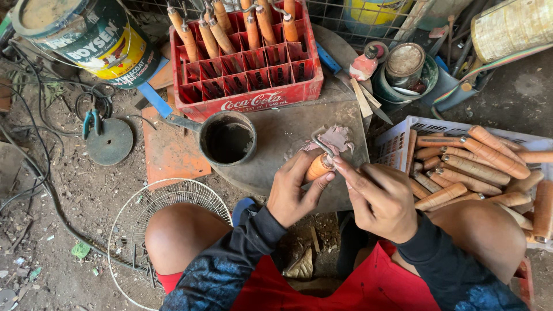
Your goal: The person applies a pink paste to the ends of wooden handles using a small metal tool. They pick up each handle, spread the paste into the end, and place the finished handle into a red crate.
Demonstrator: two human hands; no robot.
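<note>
My left hand [292, 193] is closed around an orange wooden tool handle [318, 167] with a curved metal hook at its top. My right hand [377, 198] pinches the metal collar where the hook meets the handle. Both hands hover over a grey flat slab [276, 138] smeared with a patch of pinkish putty [336, 138]. My bare knees frame the hands below.
A black pot [228, 139] stands left of the hands. A red bottle crate [245, 69] behind holds several hooked handles. A white basket [397, 141] at right is heaped with plain wooden handles [472, 167]. Paint cans, tins, a wire fan guard [132, 230] and cables lie around.
</note>
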